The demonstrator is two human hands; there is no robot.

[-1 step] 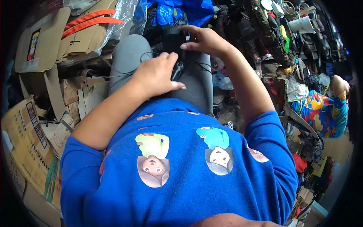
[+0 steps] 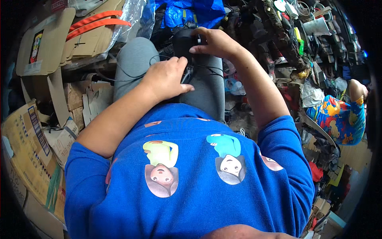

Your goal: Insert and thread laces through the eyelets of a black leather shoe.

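**Both hands on a black device in the lap**

Nothing has visibly moved since the earlier frame: both hands sit where they were. The black device [image 2: 184, 44] lies on the person's grey-trousered knees [image 2: 137, 63], at about 12 o'clock in the view, with thin black cables [image 2: 207, 69] trailing off it across the thighs. The right hand [image 2: 215, 42] curls over its top, fingers bent and pressed onto the casing. The left hand [image 2: 169, 77] rests at the device's 6 o'clock, fingers together, thumb stretched along a cable; whether it pinches anything cannot be told. Below, the blue sweatshirt [image 2: 191, 191] fills the lower view. Flattened cardboard boxes [image 2: 43, 47] with orange straps [image 2: 97, 22] lie at 10 o'clock, a blue plastic bag [image 2: 187, 12] at 12, and another person's patterned sleeve [image 2: 342, 115] at 3 o'clock.
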